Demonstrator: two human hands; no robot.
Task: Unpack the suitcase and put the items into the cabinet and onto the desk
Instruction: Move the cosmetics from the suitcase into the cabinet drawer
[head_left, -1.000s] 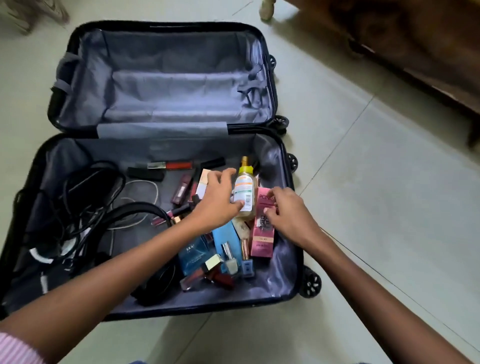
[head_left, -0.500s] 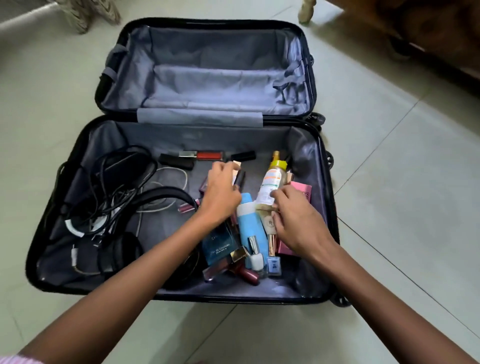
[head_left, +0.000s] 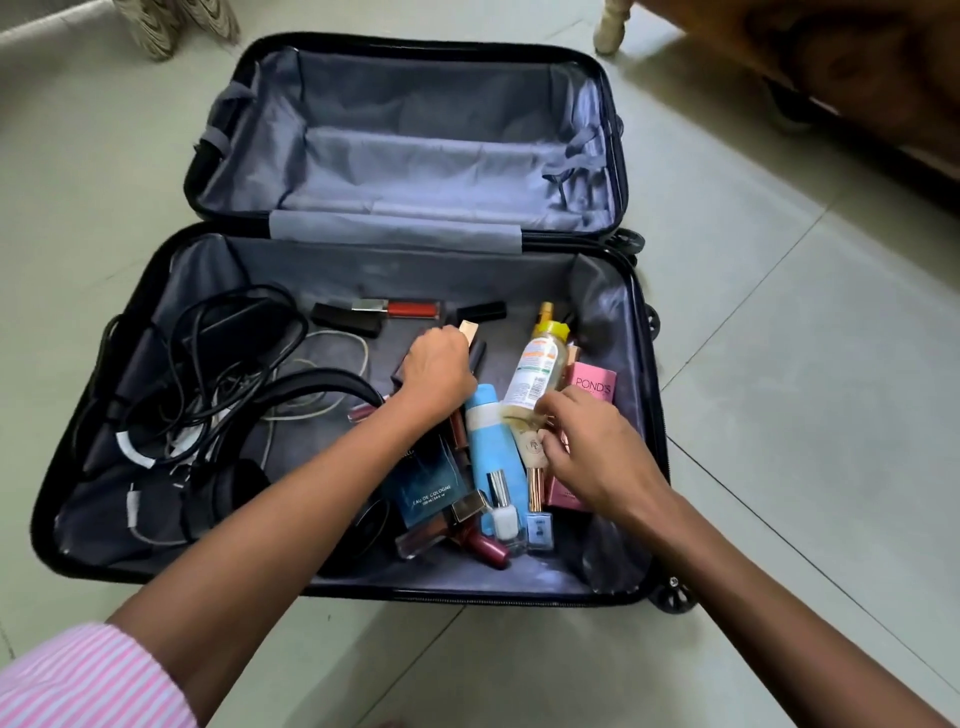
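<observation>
Suitcase (head_left: 130, 364) is lying open on the floor, toiletries sitting in the right side of its near half. Bottle (head_left: 537, 369) is lying among them, long axis running cap-far to base-near, base pointing at right hand (head_left: 592, 452), the nearer hand. Right fingers (head_left: 550, 415) are curling loosely, tips touching the bottle's base; actual grip, cannot tell. Left hand (head_left: 439, 371) is sitting just left of the bottle, fingers curling tight round makeup sticks (head_left: 469, 331).
</observation>
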